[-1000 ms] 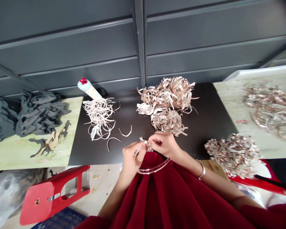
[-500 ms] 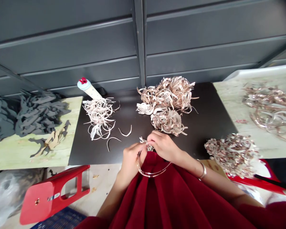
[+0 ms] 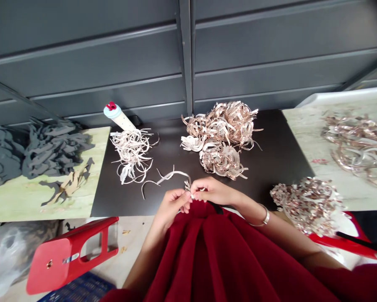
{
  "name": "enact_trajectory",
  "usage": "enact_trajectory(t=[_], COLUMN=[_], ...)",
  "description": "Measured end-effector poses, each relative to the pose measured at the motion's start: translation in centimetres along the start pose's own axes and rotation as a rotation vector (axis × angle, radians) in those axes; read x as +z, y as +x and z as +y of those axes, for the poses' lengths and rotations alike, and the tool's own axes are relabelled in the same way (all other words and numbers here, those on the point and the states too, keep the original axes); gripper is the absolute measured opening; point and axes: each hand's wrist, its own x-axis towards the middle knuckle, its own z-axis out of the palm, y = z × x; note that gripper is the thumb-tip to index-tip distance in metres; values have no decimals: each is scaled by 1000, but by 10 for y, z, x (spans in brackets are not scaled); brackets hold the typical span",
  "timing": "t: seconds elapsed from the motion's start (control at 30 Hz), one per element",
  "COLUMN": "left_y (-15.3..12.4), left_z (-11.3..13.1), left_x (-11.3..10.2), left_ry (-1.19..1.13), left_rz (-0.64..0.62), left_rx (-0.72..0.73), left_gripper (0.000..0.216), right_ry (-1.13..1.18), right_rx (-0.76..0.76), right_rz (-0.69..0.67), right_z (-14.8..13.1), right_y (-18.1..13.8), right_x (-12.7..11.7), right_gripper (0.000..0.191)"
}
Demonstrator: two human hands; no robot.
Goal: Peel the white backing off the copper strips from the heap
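My left hand point(image 3: 175, 206) and my right hand point(image 3: 211, 191) meet over the near edge of a black table point(image 3: 276, 167). Between their fingertips they pinch a thin pale metallic band point(image 3: 174, 173) with a small glittery piece point(image 3: 187, 185) at its end. The band curves away to the left over the tabletop. My fingers hide the join between band and piece. A heap of rose-gold curled strips point(image 3: 221, 140) lies just beyond my right hand, and a paler heap of strips point(image 3: 132, 156) lies beyond my left.
A white bottle with a red tip point(image 3: 117, 117) stands at the table's back. Grey cut-outs point(image 3: 50, 153) lie on a green board at left. A tray of rose-gold pieces point(image 3: 354, 147) and a glittery heap point(image 3: 308, 205) sit right. A red stool point(image 3: 70, 256) stands below.
The band no longer hangs in a loop before my chest. It now reaches left over the table, and my hands have drawn lower and closer to my body.
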Motion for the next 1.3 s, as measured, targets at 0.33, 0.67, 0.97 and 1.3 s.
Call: enact_trajectory(t=[0.33,0.67,0.97,1.3], left_y=[-10,-21,-19,-18], left_z=[19,24,13,15], left_x=[-4,9,7,10], left_ry=[262,221,547,783], left_rz=[-187,-208,98,136], left_rx=[178,409,479,576], left_gripper=[28,31,23,22], right_ry=[392,646,305,-368], right_rx=[100,-18,-22,-151], right_rz=[1,-160,-110,160], right_z=[-3,8,14,-9], right_y=[-4,-7,-9,0], right_x=[8,-2,-27,1], right_gripper=[29,31,41,27])
